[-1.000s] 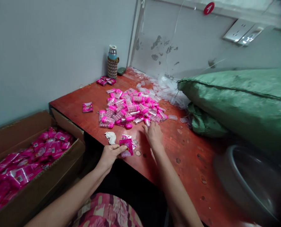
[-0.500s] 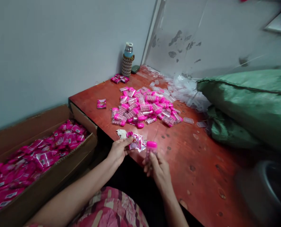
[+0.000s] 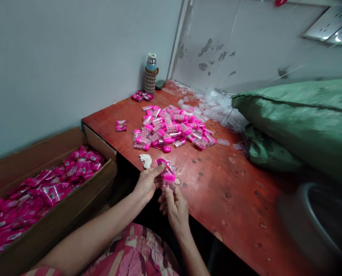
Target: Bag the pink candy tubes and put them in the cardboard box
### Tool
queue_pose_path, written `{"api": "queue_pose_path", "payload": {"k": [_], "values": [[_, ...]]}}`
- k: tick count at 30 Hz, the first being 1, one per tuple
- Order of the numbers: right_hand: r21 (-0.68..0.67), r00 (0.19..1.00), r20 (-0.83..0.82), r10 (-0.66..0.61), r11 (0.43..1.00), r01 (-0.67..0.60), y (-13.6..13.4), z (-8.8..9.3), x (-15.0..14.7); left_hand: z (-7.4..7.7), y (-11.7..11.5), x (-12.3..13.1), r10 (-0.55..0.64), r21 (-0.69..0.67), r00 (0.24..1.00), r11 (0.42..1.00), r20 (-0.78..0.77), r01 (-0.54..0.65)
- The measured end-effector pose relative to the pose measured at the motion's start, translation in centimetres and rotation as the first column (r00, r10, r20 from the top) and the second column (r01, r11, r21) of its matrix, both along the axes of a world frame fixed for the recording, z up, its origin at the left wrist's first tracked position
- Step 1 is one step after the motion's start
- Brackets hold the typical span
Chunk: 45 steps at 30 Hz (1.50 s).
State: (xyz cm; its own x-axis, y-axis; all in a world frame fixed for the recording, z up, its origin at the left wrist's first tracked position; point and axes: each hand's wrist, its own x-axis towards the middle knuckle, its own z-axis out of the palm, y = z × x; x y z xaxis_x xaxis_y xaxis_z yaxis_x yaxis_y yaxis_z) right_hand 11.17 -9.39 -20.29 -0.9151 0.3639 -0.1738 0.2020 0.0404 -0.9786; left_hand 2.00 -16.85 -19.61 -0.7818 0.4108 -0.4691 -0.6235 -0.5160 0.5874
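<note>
A worn red worktop [image 3: 211,199] is stretching beyond the fingers [image 3: 157,171]; a plain blue-grey wall [image 3: 73,57] is rising to their left, while a patchy wall [image 3: 254,46] with a socket panel [image 3: 329,25] is standing beyond, to their right.

Held sachet [image 3: 164,165] is glossy printed film, held bottle [image 3: 170,184] smooth clear plastic with a shiny pink cap [image 3: 168,178], tabletop [image 3: 217,180] worn wood-look with slight gloss, carton [image 3: 109,173] matt cardboard, sack [image 3: 297,111] sheeny creased plastic, flask sleeve [image 3: 150,81] rough knit.

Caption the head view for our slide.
Left hand holding a pink packet, right hand a pink-capped bottle, before a heap of similar bottles.
</note>
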Motion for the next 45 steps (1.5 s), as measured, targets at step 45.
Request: {"api": "queue_pose_path", "payload": {"k": [45], "values": [[-0.347, 0.992, -0.1, -0.074, 0.937, 0.035, 0.1, -0.9, 0.1, 0.2, -0.9, 0.6, -0.235, -0.096, 0.957, 0.97, -0.17, 0.222]]}}
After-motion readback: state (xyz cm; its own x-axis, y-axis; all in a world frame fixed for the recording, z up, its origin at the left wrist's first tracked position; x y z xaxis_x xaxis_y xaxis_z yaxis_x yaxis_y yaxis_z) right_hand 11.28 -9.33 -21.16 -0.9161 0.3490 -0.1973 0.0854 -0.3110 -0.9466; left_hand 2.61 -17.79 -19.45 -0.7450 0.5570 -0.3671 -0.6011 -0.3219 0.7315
